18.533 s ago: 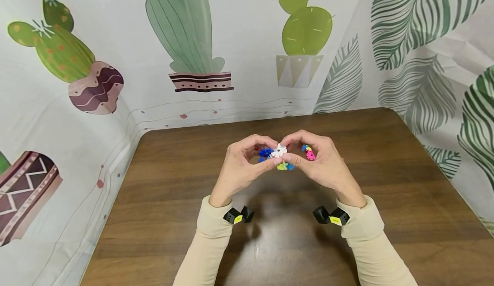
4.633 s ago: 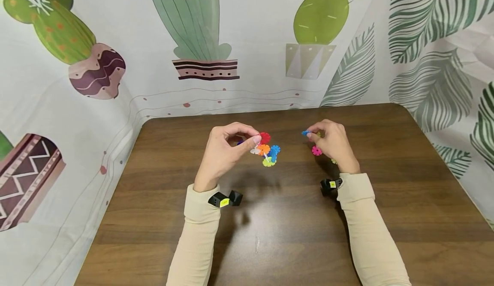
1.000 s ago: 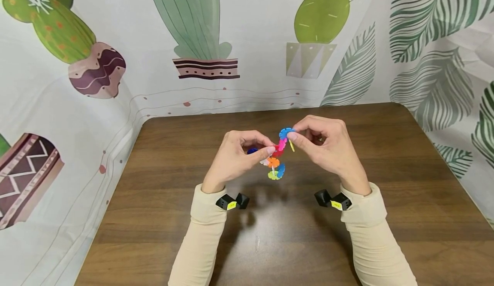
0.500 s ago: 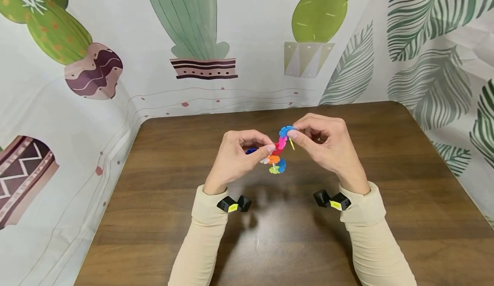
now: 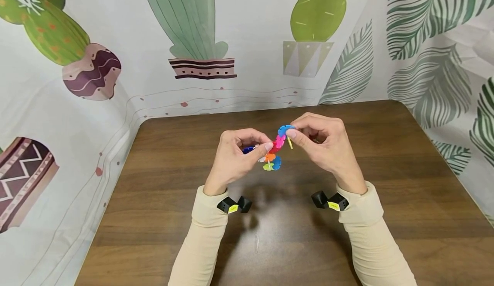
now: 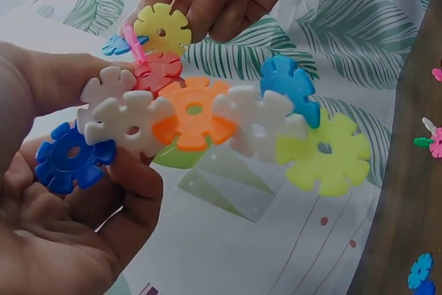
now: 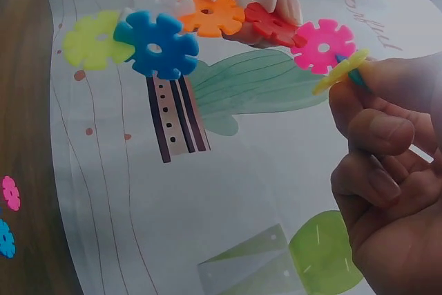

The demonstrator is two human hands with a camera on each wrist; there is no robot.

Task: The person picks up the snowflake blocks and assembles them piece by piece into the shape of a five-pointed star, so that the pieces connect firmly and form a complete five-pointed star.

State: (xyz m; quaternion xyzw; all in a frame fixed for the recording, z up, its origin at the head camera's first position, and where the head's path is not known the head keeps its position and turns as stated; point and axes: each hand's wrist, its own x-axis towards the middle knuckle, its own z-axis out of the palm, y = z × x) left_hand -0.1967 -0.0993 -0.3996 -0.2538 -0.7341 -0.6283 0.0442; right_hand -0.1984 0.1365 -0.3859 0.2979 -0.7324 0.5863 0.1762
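Both hands hold a chain of interlocking plastic snowflake discs above the table. My left hand (image 5: 239,157) pinches it near the red disc (image 6: 157,72) and white discs (image 6: 131,124). Next to the left fingers sits a dark blue disc (image 6: 74,158). An orange disc (image 7: 210,13) links onward to another white disc (image 6: 260,124), a light blue disc (image 7: 156,45) and a lime disc (image 6: 324,153). My right hand (image 5: 324,142) pinches the other end, at a blue disc (image 5: 284,130) and a yellow disc (image 6: 162,29). A pink disc (image 7: 323,45) stands between the red disc and the right fingers.
Loose pieces lie on the brown wooden table (image 5: 173,217), including a pink disc (image 7: 10,193) and a blue disc (image 7: 5,240). Behind the table hangs a white cloth (image 5: 254,28) printed with cacti and leaves. A small camera (image 5: 234,204) sits on each wrist.
Around 4.6 seconds ago the right hand held a blue disc apart on the right; now its piece meets the red disc. Over the last second both hands barely moved and the chain's lower end tilted up.
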